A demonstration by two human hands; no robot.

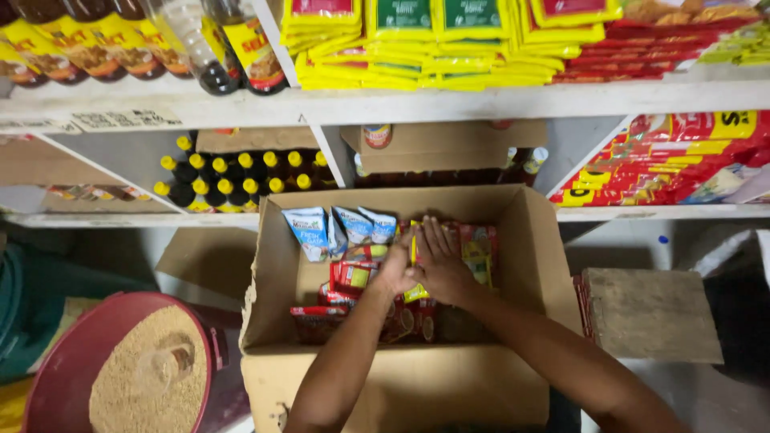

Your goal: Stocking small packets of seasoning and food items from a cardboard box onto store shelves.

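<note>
Nearest to you, at the lower left of the frame, a dark red tub (60, 377) holds a heap of tan grain (148, 377) with a clear cup (167, 362) sunk in it. Just right of it, at the bottom centre, stands the open cardboard box (401, 385), its near wall facing you and its flaps spread.

Both your forearms come up from the bottom edge into that box. Your left hand (395, 273) sits at the middle of the frame, its fingers curled narrow and pressed into the red snack packets (353, 277); you cannot tell whether they actually grip one. Your right hand (439, 261) overlaps it just to the right, palm down, fingers spread flat over the yellow and red packets (479, 244), with one yellow packet edge showing under the palm.

Behind the hands, toward the box's far left corner, pale blue pouches (345, 228) stand upright side by side. At the right of the frame, beside the box, lies a flat grey block (650, 313).

Farther back, the white shelf (449, 104) crosses the frame. Under it, upper left of centre, dark bottles with yellow caps (241, 172) stand in rows; at the right lie red and yellow bags (682, 164). On top, stacked yellow packets (425, 56) fill the upper centre, and brown bottles (120, 40) lie at the upper left.
</note>
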